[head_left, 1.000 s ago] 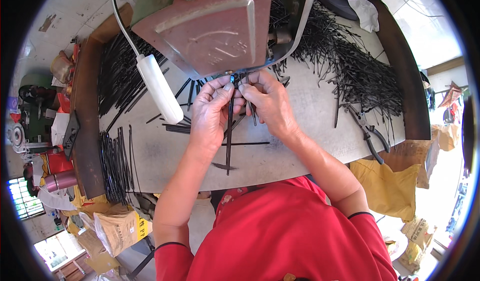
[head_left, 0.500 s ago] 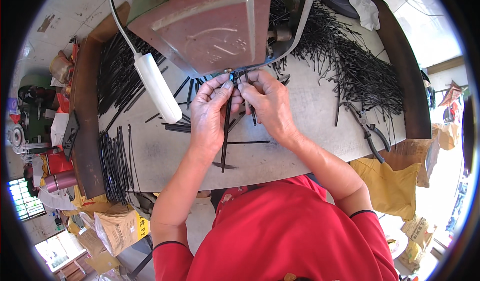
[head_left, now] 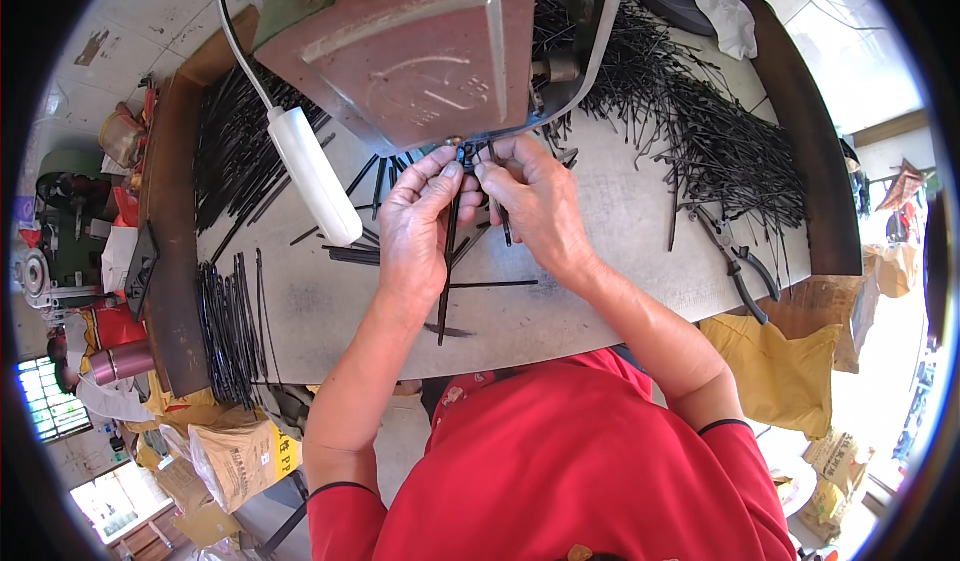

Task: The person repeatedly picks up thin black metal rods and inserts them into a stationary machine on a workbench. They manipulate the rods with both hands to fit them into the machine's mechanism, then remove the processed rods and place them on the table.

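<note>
My left hand [head_left: 413,229] pinches a long thin black rod [head_left: 445,286] near its top, just under the lower edge of a machine's reddish-brown cover [head_left: 410,71]. The rod's free end slants down toward me over the grey tabletop. Close beside it, my right hand [head_left: 540,201] is closed on a shorter black rod [head_left: 505,225], whose lower end sticks out below the fingers. The upper ends of both rods meet the small tooling [head_left: 468,149] under the cover, where fingertips partly hide them. I cannot tell whether the two rods are joined.
Loose black rods [head_left: 360,254] lie behind my hands. Bundles of rods [head_left: 240,141] fill the left, and a tangled heap [head_left: 720,141] the right. Pliers [head_left: 740,261] rest at the right edge. A white lamp [head_left: 315,176] hangs left of my hands. Raised brown edging [head_left: 820,151] borders the table.
The long rod's lower end has swung slightly to the left. The shorter rod's end has shifted a little left and up. Both hands keep their grip in nearly the same place.
</note>
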`<state>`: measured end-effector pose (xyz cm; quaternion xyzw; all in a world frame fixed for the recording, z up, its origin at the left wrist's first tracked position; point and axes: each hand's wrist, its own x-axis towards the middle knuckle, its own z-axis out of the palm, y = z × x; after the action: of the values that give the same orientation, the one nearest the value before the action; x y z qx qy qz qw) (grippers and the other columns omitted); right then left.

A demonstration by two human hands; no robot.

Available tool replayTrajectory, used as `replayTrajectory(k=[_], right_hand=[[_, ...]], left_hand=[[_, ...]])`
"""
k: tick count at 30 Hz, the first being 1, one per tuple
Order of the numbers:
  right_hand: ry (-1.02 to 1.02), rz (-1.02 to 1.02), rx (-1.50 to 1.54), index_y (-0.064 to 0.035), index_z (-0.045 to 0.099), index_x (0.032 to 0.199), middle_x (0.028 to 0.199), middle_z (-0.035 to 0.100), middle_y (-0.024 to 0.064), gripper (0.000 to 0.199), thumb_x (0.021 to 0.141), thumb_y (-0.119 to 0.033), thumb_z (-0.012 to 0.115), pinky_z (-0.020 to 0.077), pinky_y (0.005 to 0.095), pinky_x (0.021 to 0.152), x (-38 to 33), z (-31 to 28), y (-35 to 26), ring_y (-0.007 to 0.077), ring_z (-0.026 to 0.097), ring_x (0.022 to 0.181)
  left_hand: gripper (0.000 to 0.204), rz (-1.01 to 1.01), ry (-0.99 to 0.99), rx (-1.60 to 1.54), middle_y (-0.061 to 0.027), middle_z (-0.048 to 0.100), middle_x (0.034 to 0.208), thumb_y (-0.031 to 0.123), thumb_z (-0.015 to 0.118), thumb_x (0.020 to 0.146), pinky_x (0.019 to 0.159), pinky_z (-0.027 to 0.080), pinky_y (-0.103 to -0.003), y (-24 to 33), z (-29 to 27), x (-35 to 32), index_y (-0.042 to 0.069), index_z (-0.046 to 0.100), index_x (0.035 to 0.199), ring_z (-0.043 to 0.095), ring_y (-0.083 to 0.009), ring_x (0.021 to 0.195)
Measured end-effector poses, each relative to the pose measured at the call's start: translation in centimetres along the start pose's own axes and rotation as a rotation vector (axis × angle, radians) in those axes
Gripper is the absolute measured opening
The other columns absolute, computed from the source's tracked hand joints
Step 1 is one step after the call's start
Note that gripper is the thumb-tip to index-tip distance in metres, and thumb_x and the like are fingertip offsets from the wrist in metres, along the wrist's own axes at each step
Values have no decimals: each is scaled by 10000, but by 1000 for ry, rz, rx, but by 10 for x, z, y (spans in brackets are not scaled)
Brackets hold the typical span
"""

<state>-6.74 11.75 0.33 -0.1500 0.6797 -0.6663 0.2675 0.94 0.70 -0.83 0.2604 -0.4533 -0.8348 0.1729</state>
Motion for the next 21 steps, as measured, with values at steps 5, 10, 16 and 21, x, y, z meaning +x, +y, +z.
replayTrajectory(k=[5, 10, 16, 21], right_hand=[[-118, -19, -119, 19, 569, 863, 589, 571, 49, 153, 816, -126, 567, 394, 248, 387, 16, -11, -6, 87, 532, 483], [-219, 147, -22, 4, 564, 835, 569, 533, 40, 171, 807, -165, 574, 355, 239, 370, 20, -20, -13, 90, 505, 452], [-179, 170, 143, 3, 575, 847, 598, 532, 35, 197, 830, -193, 568, 325, 229, 360, 14, -16, -4, 90, 492, 451], [-220, 134, 102, 20, 591, 1038, 658, 572, 40, 270, 869, -190, 592, 353, 188, 399, 7, -17, -8, 65, 506, 487]], left_hand=[[259, -119, -54, 225, -84, 631, 797, 135, 626, 884, 547, 491, -228, 23, -1, 4, 14, 527, 1089, 611, -136, 615], [193, -219, -59, 263, -50, 605, 689, 172, 635, 877, 464, 418, -207, 28, -12, 12, 69, 549, 1016, 558, -112, 523], [172, -168, -44, 266, -55, 610, 720, 154, 622, 887, 486, 431, -213, 28, -6, 7, 59, 547, 1010, 574, -117, 565], [231, -145, -94, 215, -107, 624, 899, 124, 580, 913, 696, 545, -279, 18, -1, -25, 3, 484, 1085, 637, -158, 755]])
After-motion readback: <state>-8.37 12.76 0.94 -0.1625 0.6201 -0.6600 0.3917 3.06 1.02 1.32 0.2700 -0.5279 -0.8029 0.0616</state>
